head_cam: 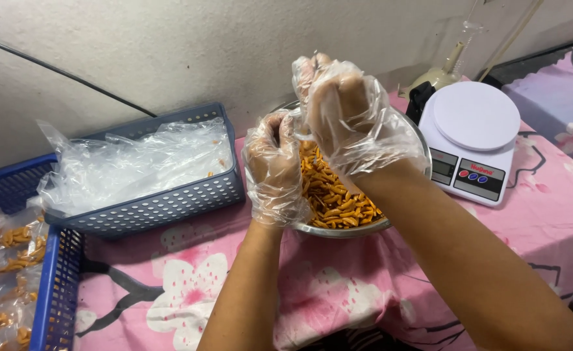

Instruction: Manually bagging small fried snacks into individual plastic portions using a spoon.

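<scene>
Gloved hands hover over a steel bowl point(338, 229) of orange snack sticks point(329, 195) near the table's far edge. The left hand point(275, 166) is curled into a fist; whether it pinches anything, I cannot tell. The right hand point(345, 110) is likewise closed, higher up. The sticks lie jumbled, pointing every way. A white scale point(471, 140) stands right of the bowl, a grey basket point(163, 205) of clear bags point(130, 166) left.

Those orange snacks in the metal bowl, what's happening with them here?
A person wearing thin plastic gloves holds both hands, left hand and right hand, closed over a metal bowl of orange snack sticks. A white kitchen scale sits beside the bowl on the pink flowered cloth. A grey basket holds empty clear bags; a blue basket holds filled ones.
</scene>
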